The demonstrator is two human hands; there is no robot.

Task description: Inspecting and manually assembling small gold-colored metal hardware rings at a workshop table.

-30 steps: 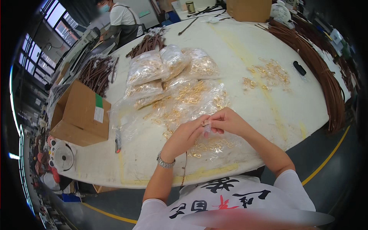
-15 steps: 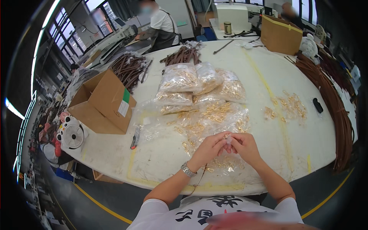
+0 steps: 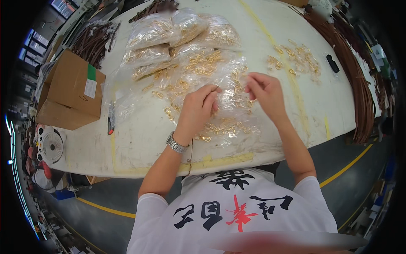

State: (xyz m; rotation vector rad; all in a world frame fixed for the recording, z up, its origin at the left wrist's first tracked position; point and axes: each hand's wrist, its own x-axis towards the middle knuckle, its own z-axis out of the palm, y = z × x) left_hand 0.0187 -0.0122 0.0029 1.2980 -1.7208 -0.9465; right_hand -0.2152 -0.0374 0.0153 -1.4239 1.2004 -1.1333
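My left hand (image 3: 198,108) is over the middle of the pile, thumb and fingers pinched together. A thin dark tip shows at its fingertips, but what it holds I cannot make out. To its right, my right hand (image 3: 267,96) hovers at the pile's edge with curled fingers; anything inside them is hidden. Between and below the hands lie gold-coloured snap hooks (image 3: 228,127) in small clear wrappers. Behind them, bulging clear bags (image 3: 152,33) of similar hooks are stacked. A smaller group of hooks (image 3: 302,59) lies to the right, across a yellow tape line.
An open cardboard box (image 3: 76,97) stands on the left, with a red-and-dark cutter (image 3: 111,118) beside it. A small fan (image 3: 51,144) is at the left table edge. Brown straps (image 3: 359,89) hang along the right edge, near a black object (image 3: 332,63).
My hands, together over a small wrapped piece before, have separated, the right one moving to the pile's right side. The view has tilted down, showing more of my shirt.
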